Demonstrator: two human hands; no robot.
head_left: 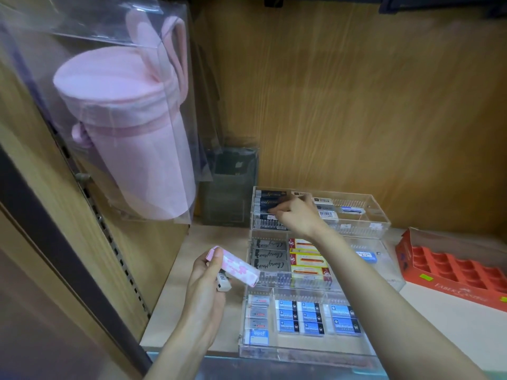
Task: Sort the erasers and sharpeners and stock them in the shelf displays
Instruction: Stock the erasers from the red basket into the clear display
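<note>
The pink eraser [236, 266], long and printed with blossoms, was held just off the left edge of the clear acrylic display [301, 352], level with its middle tier and tilted down to the right. The left hand [204, 286] was clamped on it, thumb over its upper end and fingers curled beneath, and the same hand also held a smaller white eraser [222, 282] tucked under the pink one. The right hand [297, 215] reached over the display to its back tier, fingertips bent down onto the dark-sleeved erasers [267, 204] stacked in the back left compartment; whether it pinched one or only touched them could not be told. In the middle tier, grey erasers [270, 255] with script lettering lay at the left, and yellow-and-red packs [308, 259] sat just beside them to the right. The front tier held rows of blue-and-black erasers [299, 316], with a column of pale ones to their left. The display stood on a light wooden shelf [192, 311]. To the right of the display, near it on the shelf, lay an orange cardboard tray [452, 270] with open square cells. Up and to the left of the display, a pink cylindrical pouch [123, 133] hung in a clear plastic box against the side panel.
</note>
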